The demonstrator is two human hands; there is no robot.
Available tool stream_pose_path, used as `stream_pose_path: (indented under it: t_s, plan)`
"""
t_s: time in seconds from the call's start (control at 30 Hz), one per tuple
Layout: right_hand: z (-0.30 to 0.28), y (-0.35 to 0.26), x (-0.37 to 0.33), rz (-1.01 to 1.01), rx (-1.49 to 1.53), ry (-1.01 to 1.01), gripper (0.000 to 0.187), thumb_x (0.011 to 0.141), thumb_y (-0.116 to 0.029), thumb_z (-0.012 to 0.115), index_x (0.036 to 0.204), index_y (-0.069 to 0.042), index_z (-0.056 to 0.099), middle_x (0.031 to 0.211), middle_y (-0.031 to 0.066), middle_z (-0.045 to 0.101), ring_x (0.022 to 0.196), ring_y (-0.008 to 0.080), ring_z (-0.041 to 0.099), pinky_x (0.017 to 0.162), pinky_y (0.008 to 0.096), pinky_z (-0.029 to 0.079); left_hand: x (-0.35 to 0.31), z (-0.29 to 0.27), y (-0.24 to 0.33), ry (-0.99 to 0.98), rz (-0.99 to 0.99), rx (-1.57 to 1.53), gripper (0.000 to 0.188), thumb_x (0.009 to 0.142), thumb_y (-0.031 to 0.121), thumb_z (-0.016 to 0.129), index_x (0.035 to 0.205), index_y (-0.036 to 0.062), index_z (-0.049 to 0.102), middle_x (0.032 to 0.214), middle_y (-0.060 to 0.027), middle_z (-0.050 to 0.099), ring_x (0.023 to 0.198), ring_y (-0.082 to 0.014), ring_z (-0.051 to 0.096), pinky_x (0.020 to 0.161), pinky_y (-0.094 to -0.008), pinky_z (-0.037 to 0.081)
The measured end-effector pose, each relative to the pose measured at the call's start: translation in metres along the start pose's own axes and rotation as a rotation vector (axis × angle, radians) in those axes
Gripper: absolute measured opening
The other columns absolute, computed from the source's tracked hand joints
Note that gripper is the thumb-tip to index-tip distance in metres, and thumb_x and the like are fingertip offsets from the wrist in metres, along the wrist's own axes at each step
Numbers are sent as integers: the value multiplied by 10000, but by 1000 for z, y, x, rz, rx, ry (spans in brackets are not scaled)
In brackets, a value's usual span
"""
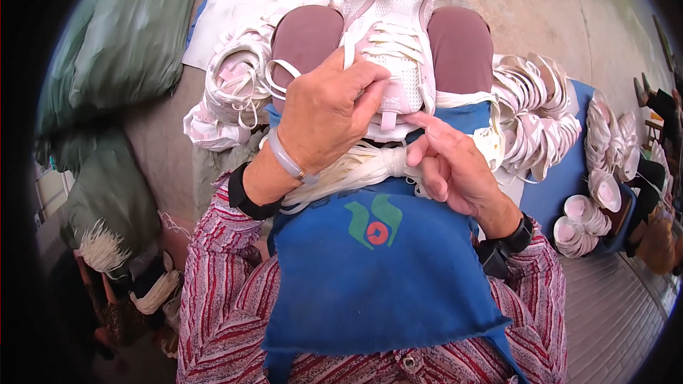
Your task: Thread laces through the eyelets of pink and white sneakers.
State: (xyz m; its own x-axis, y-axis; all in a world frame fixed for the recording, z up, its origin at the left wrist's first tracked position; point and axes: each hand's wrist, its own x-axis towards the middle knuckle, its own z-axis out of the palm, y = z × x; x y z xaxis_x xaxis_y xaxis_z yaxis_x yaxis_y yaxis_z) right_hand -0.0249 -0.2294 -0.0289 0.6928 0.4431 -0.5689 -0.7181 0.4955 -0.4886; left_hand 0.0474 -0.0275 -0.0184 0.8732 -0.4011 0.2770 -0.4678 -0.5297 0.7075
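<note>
A pale pink and white sneaker rests between my knees, toe away from me, with white laces crossing its front. My left hand is closed in a pinch over the shoe's left side, gripping a white shoelace that loops out to the left. Beside the tongue's pull tab, my right hand has its index finger stretched toward the shoe and its other fingers loosely bent. I see nothing held in it. A bundle of white laces lies across my lap on the blue apron.
More sneakers are piled left of my knees. Stacked pink and white shoe pieces stand at the right, others farther right on a blue surface. Large green sacks fill the far left. Another bunch of white laces shows lower left.
</note>
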Motion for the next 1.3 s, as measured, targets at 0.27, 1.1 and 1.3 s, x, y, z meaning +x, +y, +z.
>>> stream_pose_path:
  t_s: [0.27, 1.1, 1.3]
  plan:
    - [-1, 10, 25, 130, 357, -232, 321, 1007, -346, 448, 972, -43, 547, 715, 67, 612, 390, 83, 488, 328, 217, 381, -1, -2, 0, 55, -24, 72, 68, 803, 75, 646, 866, 52, 644, 816, -131, 606, 635, -297, 623, 553, -367, 496]
    - [5, 8, 30, 104, 10, -64, 463, 1010, -361, 430, 740, -2, 542, 579, 61, 554, 365, 110, 494, 319, 223, 405, 0, -6, 10, -47, -106, 178, 39, 807, 68, 635, 830, 49, 609, 787, -126, 592, 617, -308, 612, 527, -385, 470]
    - [2, 10, 32, 115, 10, -59, 475, 1011, -364, 427, 723, -5, 545, 576, 64, 556, 363, 111, 492, 319, 223, 406, 2, -6, 6, -44, -207, 54, 44, 818, 75, 629, 822, 35, 611, 746, -136, 585, 614, -311, 601, 538, -382, 459]
